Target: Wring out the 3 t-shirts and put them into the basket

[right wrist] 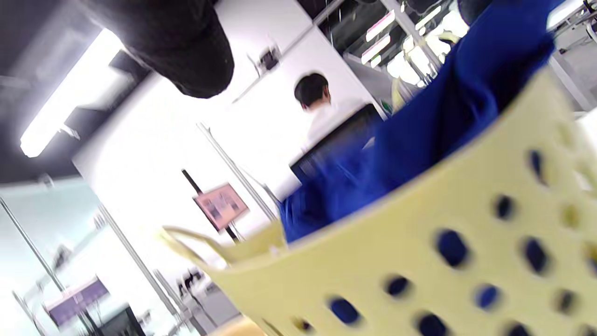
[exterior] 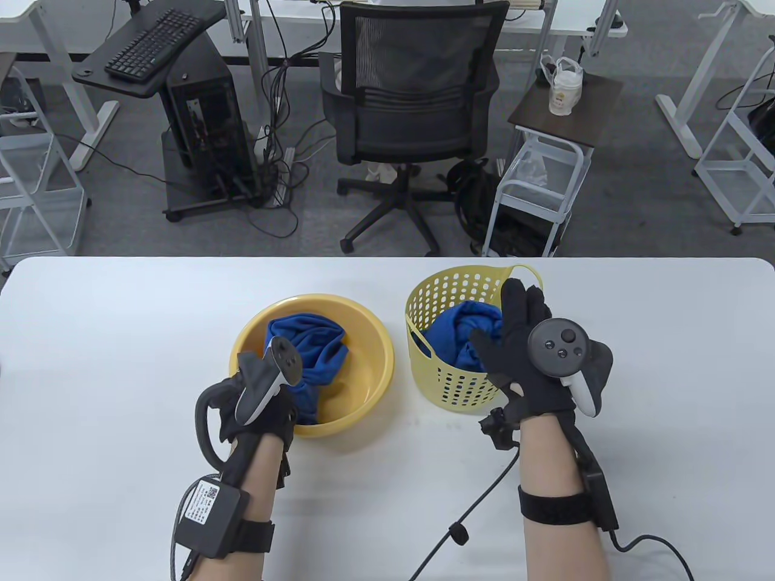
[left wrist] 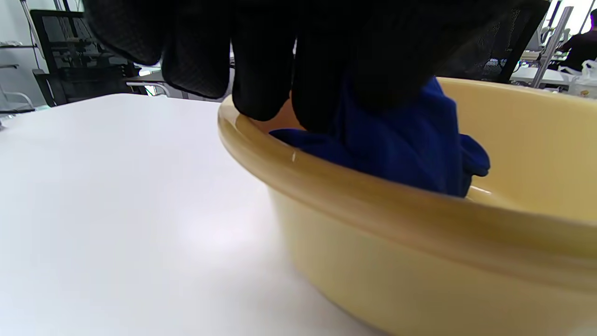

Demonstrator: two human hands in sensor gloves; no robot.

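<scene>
Left hand (exterior: 257,402) reaching into bowl (exterior: 369,345), fingers curling round blue shirt (exterior: 312,351). Right hand (exterior: 527,351) hovering over basket (exterior: 424,296), fingers straight, grip holding nothing.

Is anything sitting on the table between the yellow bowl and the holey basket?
No. In the table view only a bare strip of white table separates the bowl from the basket.

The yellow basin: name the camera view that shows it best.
The table view: it shows the whole basin, round rim, inside and the blue cloth in it. The left wrist view shows only part of its rim and outer wall close up, under the left hand's fingers. The right wrist view misses it.
</scene>
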